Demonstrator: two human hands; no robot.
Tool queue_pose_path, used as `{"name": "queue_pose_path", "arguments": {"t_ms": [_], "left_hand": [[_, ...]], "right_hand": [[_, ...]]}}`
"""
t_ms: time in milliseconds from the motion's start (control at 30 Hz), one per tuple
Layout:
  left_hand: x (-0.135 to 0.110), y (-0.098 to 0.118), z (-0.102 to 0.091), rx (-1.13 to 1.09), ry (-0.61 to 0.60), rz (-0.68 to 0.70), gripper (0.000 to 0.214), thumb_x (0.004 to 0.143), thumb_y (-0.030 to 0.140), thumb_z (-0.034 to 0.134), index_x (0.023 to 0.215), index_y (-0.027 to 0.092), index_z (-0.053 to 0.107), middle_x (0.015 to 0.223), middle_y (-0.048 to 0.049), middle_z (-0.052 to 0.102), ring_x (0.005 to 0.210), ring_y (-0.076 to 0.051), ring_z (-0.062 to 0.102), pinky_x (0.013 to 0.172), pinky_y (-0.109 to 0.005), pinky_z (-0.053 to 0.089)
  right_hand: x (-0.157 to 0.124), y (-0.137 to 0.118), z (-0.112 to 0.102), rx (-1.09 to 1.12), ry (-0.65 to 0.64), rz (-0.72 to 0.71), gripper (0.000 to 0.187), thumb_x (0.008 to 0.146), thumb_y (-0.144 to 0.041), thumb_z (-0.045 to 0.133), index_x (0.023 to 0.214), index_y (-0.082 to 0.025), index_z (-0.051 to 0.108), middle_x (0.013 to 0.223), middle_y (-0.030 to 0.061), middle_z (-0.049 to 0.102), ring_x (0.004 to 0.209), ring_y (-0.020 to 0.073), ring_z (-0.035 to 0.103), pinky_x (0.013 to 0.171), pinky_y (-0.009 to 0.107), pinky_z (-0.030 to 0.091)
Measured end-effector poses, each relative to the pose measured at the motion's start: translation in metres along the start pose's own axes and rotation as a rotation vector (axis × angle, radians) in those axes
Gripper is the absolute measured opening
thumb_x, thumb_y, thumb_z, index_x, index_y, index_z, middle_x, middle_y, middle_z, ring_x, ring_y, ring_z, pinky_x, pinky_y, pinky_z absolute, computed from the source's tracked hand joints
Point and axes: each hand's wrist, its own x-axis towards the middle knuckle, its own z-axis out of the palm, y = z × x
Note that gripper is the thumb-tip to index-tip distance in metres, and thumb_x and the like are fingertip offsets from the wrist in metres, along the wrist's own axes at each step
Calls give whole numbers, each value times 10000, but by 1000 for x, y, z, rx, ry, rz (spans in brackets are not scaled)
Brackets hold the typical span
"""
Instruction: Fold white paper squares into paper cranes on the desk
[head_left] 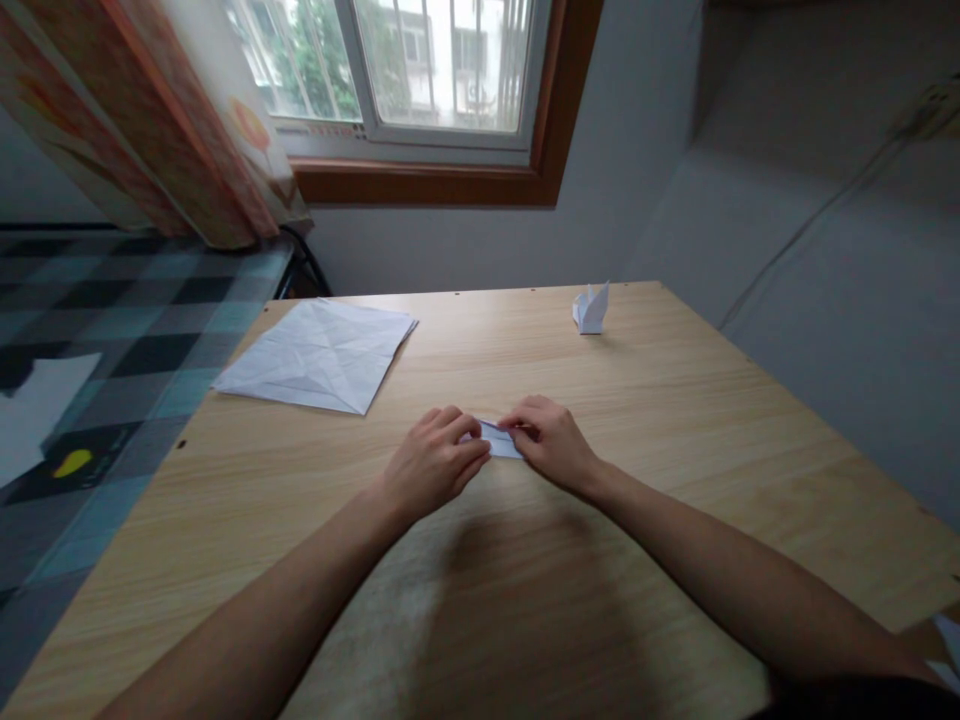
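Both hands are on a small piece of folded white paper (504, 443), which sits on the wooden tabletop (675, 420) right in front of the person, in the gap between the two hands. Left hand (441, 455) has thumb and fingers closed on the left end; right hand (551, 442) has thumb and forefinger pinched on the right part, up by the far edge. It's pretty small from up here and the fingers cover a lot, so I can't tell how many layers there are.

Looks to me like lining up or pressing a fold. If so, I'd let the left pinch be the anchor and do the fine adjusting with the right. Get the edges matched before you press anything, then run a fingertip or nail along the crease, flat against the wood. Lifting it mid-crease is asking for a skewed line, imo.

Elbow room's decent too: the creased white paper sheets (319, 355) lie off to the far left, and the standing folded paper figure (591, 313) is near the far edge, well apart from both hands.
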Motion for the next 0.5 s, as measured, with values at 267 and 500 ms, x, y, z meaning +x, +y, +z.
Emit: {"name": "queue_pose_path", "arguments": {"t_ms": [267,500], "left_hand": [[3,1,0,-48,-59,-7,202,980,238,498,968,196,695,1039,-64,721,970,-209,626,854,-372,475],[1,-1,1,-22,-35,-16,187,972,260,534,976,212,715,1025,-45,735,967,-217,626,846,-376,454]], "right_hand": [[-6,-3,2,-174,-74,-140,201,839,-77,578,906,-188,732,963,74,721,912,218,620,842,364,511],[-4,-13,-1,-320,-134,-180,188,938,-211,567,882,-159,739,969,92,748,917,230,624,854,374,484]]}}
